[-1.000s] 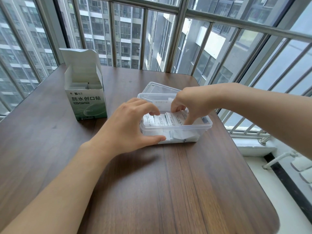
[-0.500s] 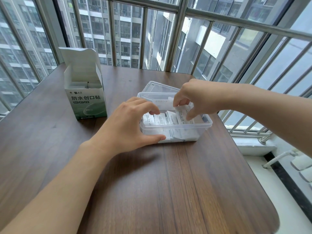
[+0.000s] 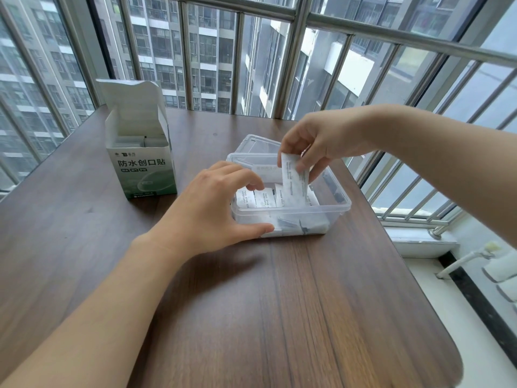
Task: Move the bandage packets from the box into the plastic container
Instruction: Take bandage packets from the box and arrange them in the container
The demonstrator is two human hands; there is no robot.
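On the dark wood-grain table (image 3: 279, 317), right of centre: clear rectangular plastic container (image 3: 340, 204), lid off, walls see-through. Its clear lid (image 3: 253, 142) lies flat just behind it, partly hidden by the container's far wall.

Right hand (image 3: 316, 141) is above the container, thumb and fingers pinching the top end of one white flat bandage packet (image 3: 292, 180). Packet hangs near upright, slightly tilted, with rows of small grey print down its face; lower end is inside the container, at or just above the packets already there. Can't tell if it touches them.

Left hand (image 3: 212, 208) grips the container's near-left corner: thumb pressed along the front wall low down, fingers curled over the left rim.

Inside: several more white printed packets (image 3: 260, 198) lying flat side by side, same grey text. More show through the front wall near the bottom.

White-and-green cardboard box (image 3: 141, 163), printed with Chinese characters, stands upright at the table's far left, well apart from the container. Top flap is open and raised; packet edges are visible inside.
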